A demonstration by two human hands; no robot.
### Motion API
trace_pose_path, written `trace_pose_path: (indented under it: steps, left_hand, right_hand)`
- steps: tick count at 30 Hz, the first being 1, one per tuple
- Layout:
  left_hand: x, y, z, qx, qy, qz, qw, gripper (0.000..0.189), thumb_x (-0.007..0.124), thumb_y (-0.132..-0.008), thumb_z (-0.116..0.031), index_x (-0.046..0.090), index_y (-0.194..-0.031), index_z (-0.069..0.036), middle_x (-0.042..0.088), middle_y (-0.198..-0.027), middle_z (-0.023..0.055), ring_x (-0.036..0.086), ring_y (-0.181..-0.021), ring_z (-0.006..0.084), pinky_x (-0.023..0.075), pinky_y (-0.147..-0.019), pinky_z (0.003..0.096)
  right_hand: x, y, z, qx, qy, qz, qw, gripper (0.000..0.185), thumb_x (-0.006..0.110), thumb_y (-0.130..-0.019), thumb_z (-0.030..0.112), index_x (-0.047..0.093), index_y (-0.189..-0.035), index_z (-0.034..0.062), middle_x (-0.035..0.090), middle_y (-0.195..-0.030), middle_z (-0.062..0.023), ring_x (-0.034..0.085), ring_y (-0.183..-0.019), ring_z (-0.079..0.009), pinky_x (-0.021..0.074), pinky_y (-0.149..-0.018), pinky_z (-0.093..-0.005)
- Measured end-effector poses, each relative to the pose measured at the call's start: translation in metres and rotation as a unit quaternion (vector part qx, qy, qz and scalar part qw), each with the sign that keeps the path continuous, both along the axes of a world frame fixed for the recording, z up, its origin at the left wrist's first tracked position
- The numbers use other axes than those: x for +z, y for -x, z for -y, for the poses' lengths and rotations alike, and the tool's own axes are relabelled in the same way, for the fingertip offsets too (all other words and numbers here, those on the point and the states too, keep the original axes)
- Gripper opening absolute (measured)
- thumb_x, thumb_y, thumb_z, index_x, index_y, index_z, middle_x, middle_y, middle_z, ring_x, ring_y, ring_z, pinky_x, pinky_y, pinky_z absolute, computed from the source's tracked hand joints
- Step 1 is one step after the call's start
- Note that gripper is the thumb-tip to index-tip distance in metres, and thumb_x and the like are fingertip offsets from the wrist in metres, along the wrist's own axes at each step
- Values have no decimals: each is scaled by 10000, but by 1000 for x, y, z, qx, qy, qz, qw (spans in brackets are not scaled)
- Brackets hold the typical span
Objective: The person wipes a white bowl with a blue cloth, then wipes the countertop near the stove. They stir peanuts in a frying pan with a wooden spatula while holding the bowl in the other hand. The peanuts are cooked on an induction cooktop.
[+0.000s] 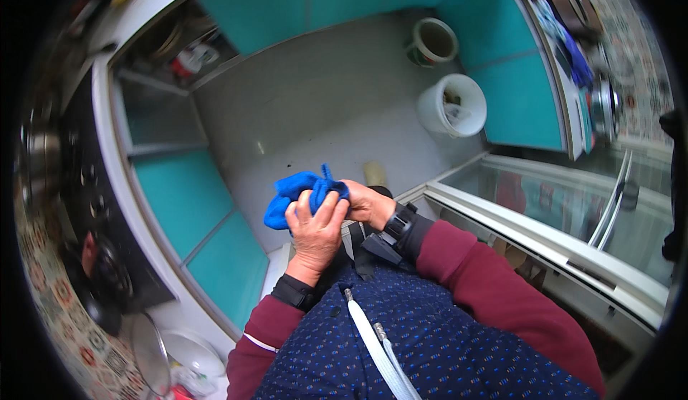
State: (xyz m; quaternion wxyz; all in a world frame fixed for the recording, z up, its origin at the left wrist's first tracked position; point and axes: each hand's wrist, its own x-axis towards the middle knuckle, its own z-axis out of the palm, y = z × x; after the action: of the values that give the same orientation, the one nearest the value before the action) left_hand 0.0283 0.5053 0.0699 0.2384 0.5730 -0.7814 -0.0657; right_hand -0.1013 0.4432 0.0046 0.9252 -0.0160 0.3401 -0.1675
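Note:
A bunched blue cloth is held in front of my body at about waist height. My left hand grips it from the near side, its fingers spread over the folds. On the cloth's right end my right hand is closed, with its fingers partly hidden behind the fabric. One thin corner of the cloth sticks up between the hands. Black straps with a device go round both wrists.
A white bucket with some waste inside stands on the grey floor, near a second bucket. Turquoise cabinets line the sides. A glass sliding door is at the right. Pans and a cooktop are at the left.

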Motion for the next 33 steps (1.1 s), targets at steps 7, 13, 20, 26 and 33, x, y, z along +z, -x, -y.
trace_pose_path:
  steps: [7,13,20,26,33]
  left_hand:
    - [-2,233,148,-295,-23,-153,943,364,653,-739,-58,675,-1083,-174,618,-1223,6,520,-1187,348,401,-962,482]
    - [-58,450,272,-145,-392,-544,728,566,713,-811,8,536,-1337,-97,588,-1280,65,538,-1217,204,426,-1061,346]
    - [-133,564,343,50,-553,-534,638,618,767,-864,-150,461,-1391,-45,592,-1252,109,581,-1129,221,462,-1017,354]
    - [-145,606,348,105,-633,-500,581,546,677,-947,-351,485,-1359,-49,598,-1254,107,565,-1151,227,461,-1005,390]
    - [-57,580,390,-48,45,-376,924,587,616,-934,-445,510,-1377,-74,501,-1366,205,423,-1329,323,342,-1109,449]
  right_hand:
    - [11,265,55,-321,103,-69,939,319,583,-982,226,622,-1213,10,674,-1138,-79,659,-997,-181,550,-894,-337]
    - [-15,500,138,-405,82,-299,860,461,552,-994,434,619,-1229,43,657,-1166,-85,643,-1044,-224,553,-857,-374]
    - [-87,630,175,-337,133,-508,781,955,635,-895,584,208,-1567,56,285,-1597,-154,299,-1447,-339,276,-1162,-434]
    - [-57,611,176,-234,249,-339,876,786,810,-831,281,419,-1448,-11,553,-1379,-101,525,-1244,-201,411,-1064,-340]
    - [-3,629,181,-26,385,-690,613,333,753,-813,172,684,-1123,69,702,-1064,-174,694,-936,-344,548,-793,-390]
